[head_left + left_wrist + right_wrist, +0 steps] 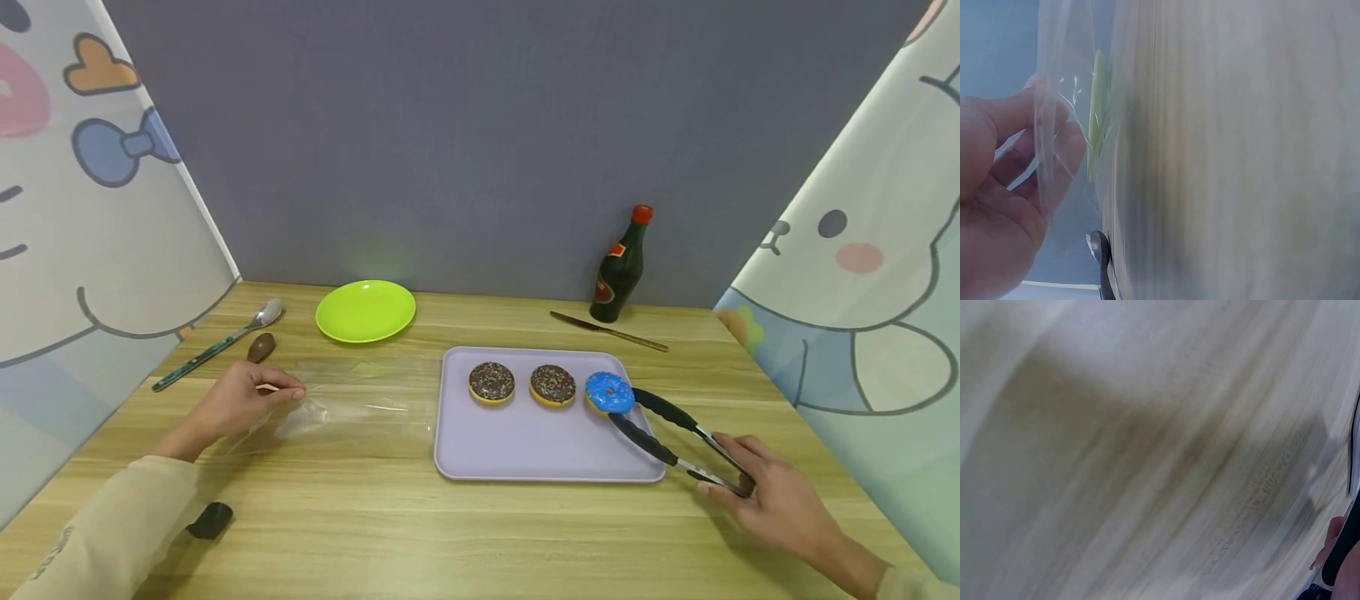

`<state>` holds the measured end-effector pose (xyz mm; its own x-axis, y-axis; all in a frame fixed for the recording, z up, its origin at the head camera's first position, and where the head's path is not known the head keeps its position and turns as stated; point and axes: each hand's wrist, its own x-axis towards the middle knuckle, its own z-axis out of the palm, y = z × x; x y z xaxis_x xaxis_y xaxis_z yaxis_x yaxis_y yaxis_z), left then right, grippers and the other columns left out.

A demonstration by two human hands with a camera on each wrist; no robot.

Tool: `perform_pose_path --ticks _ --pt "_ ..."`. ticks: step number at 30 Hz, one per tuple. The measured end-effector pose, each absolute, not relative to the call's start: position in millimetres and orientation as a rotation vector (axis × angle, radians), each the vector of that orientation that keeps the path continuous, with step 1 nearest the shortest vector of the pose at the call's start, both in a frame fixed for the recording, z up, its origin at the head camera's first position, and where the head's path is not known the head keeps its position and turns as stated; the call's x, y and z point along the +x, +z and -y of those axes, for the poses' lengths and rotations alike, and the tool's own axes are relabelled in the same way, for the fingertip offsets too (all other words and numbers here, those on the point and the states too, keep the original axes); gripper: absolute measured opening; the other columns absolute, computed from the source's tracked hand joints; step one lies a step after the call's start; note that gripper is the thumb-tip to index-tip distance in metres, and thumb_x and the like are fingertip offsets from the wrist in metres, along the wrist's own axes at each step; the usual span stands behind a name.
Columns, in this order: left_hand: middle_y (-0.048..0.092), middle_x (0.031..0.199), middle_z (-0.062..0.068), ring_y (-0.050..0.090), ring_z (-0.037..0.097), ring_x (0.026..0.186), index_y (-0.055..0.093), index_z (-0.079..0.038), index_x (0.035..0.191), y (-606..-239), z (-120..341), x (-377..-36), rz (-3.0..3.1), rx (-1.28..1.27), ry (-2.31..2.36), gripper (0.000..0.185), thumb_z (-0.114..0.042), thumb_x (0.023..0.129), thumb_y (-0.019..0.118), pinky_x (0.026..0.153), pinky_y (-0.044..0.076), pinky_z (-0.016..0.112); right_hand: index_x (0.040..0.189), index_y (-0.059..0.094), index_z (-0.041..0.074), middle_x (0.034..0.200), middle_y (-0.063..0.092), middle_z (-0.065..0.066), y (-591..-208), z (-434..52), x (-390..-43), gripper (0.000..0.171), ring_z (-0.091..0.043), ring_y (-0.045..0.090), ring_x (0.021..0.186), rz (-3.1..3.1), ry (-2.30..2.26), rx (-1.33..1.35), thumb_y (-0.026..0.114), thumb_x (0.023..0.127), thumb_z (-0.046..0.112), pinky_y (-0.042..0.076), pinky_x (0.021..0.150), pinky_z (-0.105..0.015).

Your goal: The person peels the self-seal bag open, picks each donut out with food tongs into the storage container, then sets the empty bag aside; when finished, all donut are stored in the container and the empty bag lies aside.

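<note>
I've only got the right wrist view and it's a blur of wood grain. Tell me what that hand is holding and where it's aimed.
Observer: The right hand grips black-tipped tongs, and their tips sit on either side of the blue-iced donut.
Operator: Say where that donut sits.
Observer: On the lilac tray, rightmost in a row with two chocolate sprinkled donuts.
Operator: Report the other hand.
Observer: The left hand pinches the edge of a clear plastic bag lying on the wooden table, left of the tray.
</note>
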<state>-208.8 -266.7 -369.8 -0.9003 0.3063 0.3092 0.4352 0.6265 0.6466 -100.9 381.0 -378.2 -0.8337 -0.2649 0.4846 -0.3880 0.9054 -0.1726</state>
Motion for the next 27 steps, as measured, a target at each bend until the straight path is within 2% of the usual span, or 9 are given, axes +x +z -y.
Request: perform_pose_path --ticks 13,22,27 --pt "0.07 0.086 0.006 0.062 0.009 0.075 0.074 -0.003 0.084 -365.8 263.4 -214.6 2.742 -0.658 -1.099 0.004 -0.004 0.085 0.071 0.064 0.053 0.022 0.117 0.059 -0.004 0.089 0.052 -0.002 -379.1 -382.1 -108.6 0.067 0.003 0.035 0.056 2.669 0.3 0.407 0.086 0.066 0.03 0.029 0.045 -0.024" --pt "0.069 0.085 0.003 0.062 0.008 0.076 0.075 -0.007 0.082 -366.7 265.9 -216.0 2.748 -0.703 -1.046 0.006 -0.001 0.082 0.073 0.064 0.053 0.023 0.117 0.058 -0.007 0.088 0.051 -0.001 -380.3 -380.9 -109.4 0.072 0.003 0.037 0.057 2.653 0.337 0.415 0.088 0.062 0.029 0.032 0.046 -0.024" --pt "0.069 0.085 0.001 0.062 0.009 0.076 0.075 -0.007 0.082 -366.0 266.8 -215.4 2.761 -0.711 -1.022 0.002 -0.005 0.082 0.073 0.064 0.053 0.023 0.118 0.058 -0.006 0.087 0.05 0.0 -381.4 -379.9 -109.6 0.073 0.002 0.036 0.058 2.648 0.349 0.418 0.088 0.062 0.028 0.031 0.046 -0.024"
